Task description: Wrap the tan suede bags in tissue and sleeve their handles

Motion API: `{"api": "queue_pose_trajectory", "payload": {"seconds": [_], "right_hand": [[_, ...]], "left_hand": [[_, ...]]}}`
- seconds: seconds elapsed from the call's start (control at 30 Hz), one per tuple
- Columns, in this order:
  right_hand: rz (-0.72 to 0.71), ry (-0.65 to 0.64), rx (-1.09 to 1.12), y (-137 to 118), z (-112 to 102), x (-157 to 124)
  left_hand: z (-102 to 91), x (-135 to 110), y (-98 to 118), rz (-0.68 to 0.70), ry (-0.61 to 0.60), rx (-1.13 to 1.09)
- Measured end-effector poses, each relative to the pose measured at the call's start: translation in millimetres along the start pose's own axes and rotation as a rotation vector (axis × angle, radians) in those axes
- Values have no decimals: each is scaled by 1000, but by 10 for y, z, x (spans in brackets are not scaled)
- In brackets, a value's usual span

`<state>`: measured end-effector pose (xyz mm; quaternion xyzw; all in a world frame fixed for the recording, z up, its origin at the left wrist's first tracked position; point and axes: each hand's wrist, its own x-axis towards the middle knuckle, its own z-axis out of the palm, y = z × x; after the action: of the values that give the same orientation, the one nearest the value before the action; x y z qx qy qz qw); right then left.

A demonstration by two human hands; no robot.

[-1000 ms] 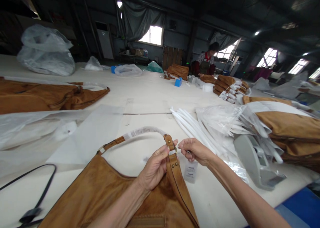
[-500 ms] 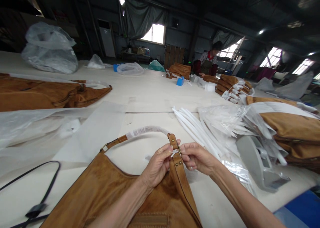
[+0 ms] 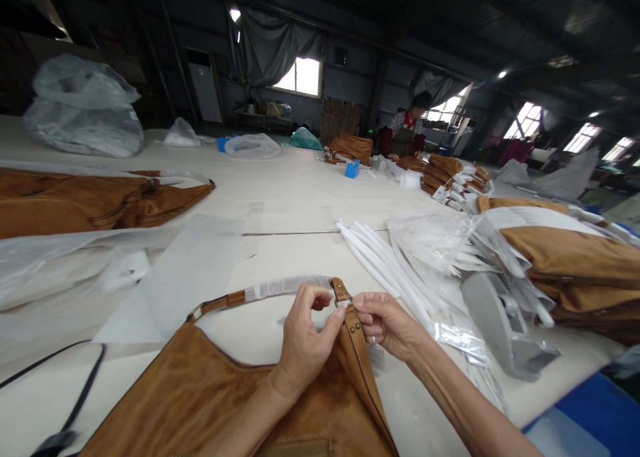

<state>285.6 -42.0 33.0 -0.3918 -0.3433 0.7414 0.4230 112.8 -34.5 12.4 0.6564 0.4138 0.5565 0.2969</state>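
A tan leather handbag (image 3: pixel 215 397) lies on the white table (image 3: pixel 295 203) right in front of me. Its handle runs off to the left, partly wrapped in a white plastic sleeve (image 3: pixel 285 287). My left hand (image 3: pixel 305 340) grips the leather strap (image 3: pixel 357 357) just under a small brass buckle (image 3: pixel 344 299). My right hand (image 3: pixel 385 325) pinches in at that buckle from the right, its fingertips touching the metal. A pale hang tag (image 3: pixel 376 358) seems to sit beneath the right hand, mostly hidden.
Bundled white plastic tubes (image 3: pixel 370 257) and a stack of wrapped tan bags (image 3: pixel 565 263) lie to the right, beside a grey plastic part (image 3: pixel 490 323). A black cord (image 3: pixel 85 370) lies at lower left. A co-worker (image 3: pixel 410 127) sits at the table's far end.
My left hand has slid slightly down the strap, with its fingers curling more loosely near the buckle. The right hand stays at the buckle, and the view has tilted a little.
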Motion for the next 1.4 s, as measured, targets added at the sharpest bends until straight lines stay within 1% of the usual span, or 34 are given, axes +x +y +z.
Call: {"api": "queue_pose_trajectory", "payload": {"seconds": [0.03, 0.1, 0.23, 0.33, 0.43, 0.57, 0.63, 0.73, 0.9, 1.0, 1.17, 1.27, 1.4], "right_hand": [[-2, 8, -5, -4, 3, 2], [3, 27, -20, -8, 2, 9], [-9, 30, -79, -39, -38, 32], [-52, 18, -240, -146, -95, 43], [-59, 9, -426, -313, -149, 41], [-120, 70, -565, -465, -183, 52], [-161, 96, -588, -479, -186, 71], [-250, 96, -602, -456, -182, 97], [-345, 21, -648, -418, -184, 110], [-387, 9, -675, -407, -209, 120], [-417, 21, -735, -382, -247, 131], [-422, 23, -712, -372, -235, 124], [-392, 41, -661, -370, -194, 108]], "left_hand": [[1, -1, 22, 61, -48, 18], [21, 18, 44, 113, -115, 27], [64, 132, 43, 71, -140, -16], [54, 237, 65, 57, -164, -30], [44, 309, 81, 36, -156, -47], [84, 364, 57, -28, -207, -56], [110, 395, 57, -33, -234, -60], [139, 451, 92, -24, -247, -57], [182, 540, 150, -24, -242, -118], [208, 577, 153, -44, -237, -161], [243, 585, 105, -119, -220, -291], [256, 573, 65, -179, -198, -360], [254, 558, 24, -197, -198, -366]]}}
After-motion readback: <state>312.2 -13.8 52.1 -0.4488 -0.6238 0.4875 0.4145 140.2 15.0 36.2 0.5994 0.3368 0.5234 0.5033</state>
